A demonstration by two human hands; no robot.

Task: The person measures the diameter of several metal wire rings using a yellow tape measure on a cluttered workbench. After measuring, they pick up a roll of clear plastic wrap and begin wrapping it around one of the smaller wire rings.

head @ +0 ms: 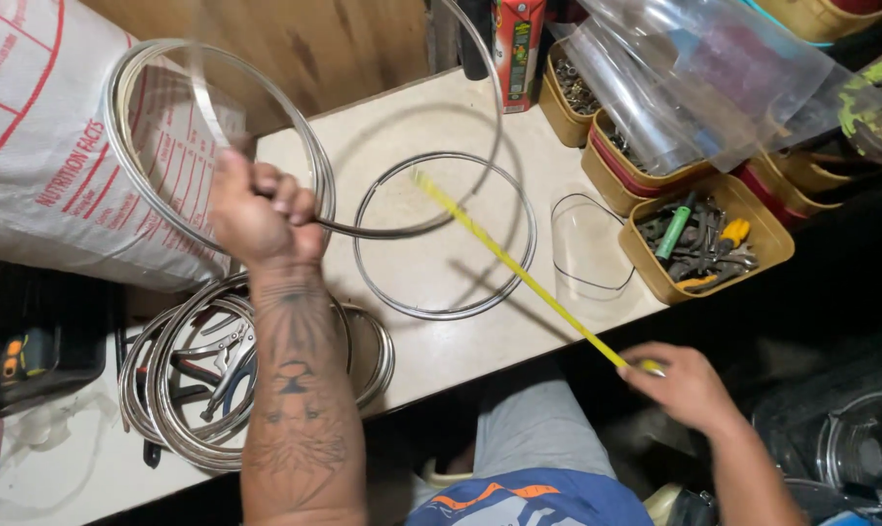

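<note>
My left hand [258, 206] grips a coil of flat silver metal strip [139, 73] held up over the cream worktop [441, 117]; a loose end of the strip curves right towards a closed metal ring [444, 311] lying flat on the worktop. My right hand [683, 382], off the table's near edge, pinches the end of a yellow measuring tape [519, 270] that stretches diagonally across the ring to its upper left rim. More silver rings [183, 429] are stacked at the lower left, beneath my left forearm, with pliers [229, 353] lying inside them.
A white printed sack [41, 166] lies at the left. Yellow trays of screws and hand tools [694, 239] line the right edge under clear plastic bags [694, 68]. A clear empty tub [587, 244] sits beside the ring. A carton [519, 49] stands at the back.
</note>
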